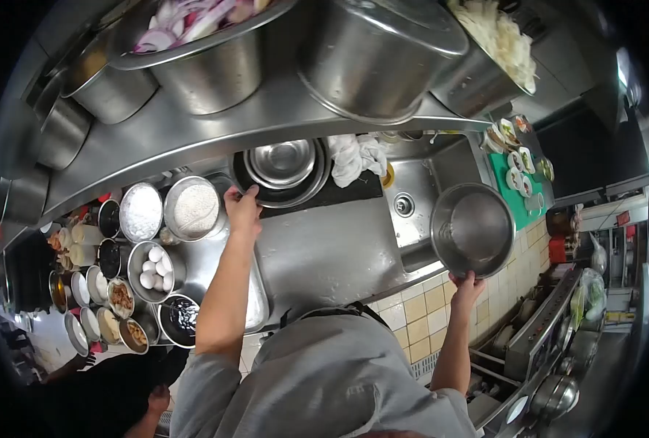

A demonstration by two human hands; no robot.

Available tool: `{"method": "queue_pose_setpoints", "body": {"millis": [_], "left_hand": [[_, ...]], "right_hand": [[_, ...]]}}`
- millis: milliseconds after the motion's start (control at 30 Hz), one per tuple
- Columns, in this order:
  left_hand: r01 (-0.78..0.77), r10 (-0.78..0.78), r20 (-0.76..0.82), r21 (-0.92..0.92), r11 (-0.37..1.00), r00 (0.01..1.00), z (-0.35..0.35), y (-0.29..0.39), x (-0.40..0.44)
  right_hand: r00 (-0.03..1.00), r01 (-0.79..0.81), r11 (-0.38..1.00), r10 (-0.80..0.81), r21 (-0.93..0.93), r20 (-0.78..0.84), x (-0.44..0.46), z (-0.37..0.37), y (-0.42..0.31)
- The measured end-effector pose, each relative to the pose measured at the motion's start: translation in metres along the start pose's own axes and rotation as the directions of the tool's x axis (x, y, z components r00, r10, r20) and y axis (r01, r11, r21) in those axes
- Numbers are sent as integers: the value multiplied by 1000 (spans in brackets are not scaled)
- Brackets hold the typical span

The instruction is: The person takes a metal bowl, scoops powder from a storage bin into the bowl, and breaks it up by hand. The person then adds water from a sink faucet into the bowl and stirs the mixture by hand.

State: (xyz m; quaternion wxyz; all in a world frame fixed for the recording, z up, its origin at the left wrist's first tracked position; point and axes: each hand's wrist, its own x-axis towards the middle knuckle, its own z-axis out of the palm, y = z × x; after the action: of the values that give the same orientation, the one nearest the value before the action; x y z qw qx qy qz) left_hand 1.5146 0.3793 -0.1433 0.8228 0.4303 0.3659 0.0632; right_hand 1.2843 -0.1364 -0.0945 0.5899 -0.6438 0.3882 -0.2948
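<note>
My right hand (467, 287) grips the near rim of a large round metal bowl (472, 232), which is held over the right edge of the sink with its hollow side showing. My left hand (242, 212) reaches forward to a stack of metal bowls at the back of the counter. Its fingers are closed at the left rim of the large outer bowl (317, 191). Smaller metal bowls (280, 162) sit nested inside. Left of this hand stands a pot of pale grainy powder (195, 208).
A white cloth (357, 157) lies beside the sink (401, 241). Eggs (156, 269) and several ingredient bowls crowd the left. Overhead, a shelf (280, 120) holds metal containers, one with sliced onion (193, 22). A green board (518, 190) bears small dishes. Another person's hand (159, 399) shows lower left.
</note>
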Motion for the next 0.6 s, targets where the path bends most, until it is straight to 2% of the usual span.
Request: {"method": "queue_pose_setpoints", "body": {"millis": [67,100,167,233,267,300,333,367,400,433,500,533,600], "left_hand": [[2,-7,66,82,997,998,-11,11,-21],[-18,14,50,76,997,999,-16,8,-25],[-85,94,-36,200,976,995,-29,-9,-36],[-259,243,113,154,953,963,-35,-20,-73],[-273,247,146,192,943,958,-39,-22,-94],[-283,248,169,230,931,954,-42,-23,-117],[-281,242,164,286,916,956,-45,-28,-139],[-269,224,165,349,898,960,-49,-33,-159],[-260,208,175,361,896,962,-57,-45,-172],[-217,170,148,410,886,974,-63,-53,-187],[-220,195,103,453,864,975,-71,-71,-215],[-219,204,82,455,863,975,-74,-79,-228],[-143,174,-39,411,900,984,-78,-90,-250]], "right_hand": [[993,103,995,-103,0,58,20,-4,-8],[990,144,989,-144,14,-4,32,-2,-8],[961,275,961,-276,15,25,50,0,-17],[928,372,928,-370,-37,49,95,-15,1],[907,420,907,-419,-33,42,100,-8,-9],[833,551,800,-544,-236,102,122,-16,-7],[844,533,845,-528,-33,92,124,-2,-17],[809,585,805,-571,-95,139,154,-13,-3],[765,631,776,-626,21,148,181,-17,11],[738,654,755,-624,-44,258,193,-21,3],[750,654,755,-637,-51,176,185,-2,-21],[750,649,760,-632,-38,194,196,-1,-17],[416,907,381,-876,-179,245,215,-1,-13]]}}
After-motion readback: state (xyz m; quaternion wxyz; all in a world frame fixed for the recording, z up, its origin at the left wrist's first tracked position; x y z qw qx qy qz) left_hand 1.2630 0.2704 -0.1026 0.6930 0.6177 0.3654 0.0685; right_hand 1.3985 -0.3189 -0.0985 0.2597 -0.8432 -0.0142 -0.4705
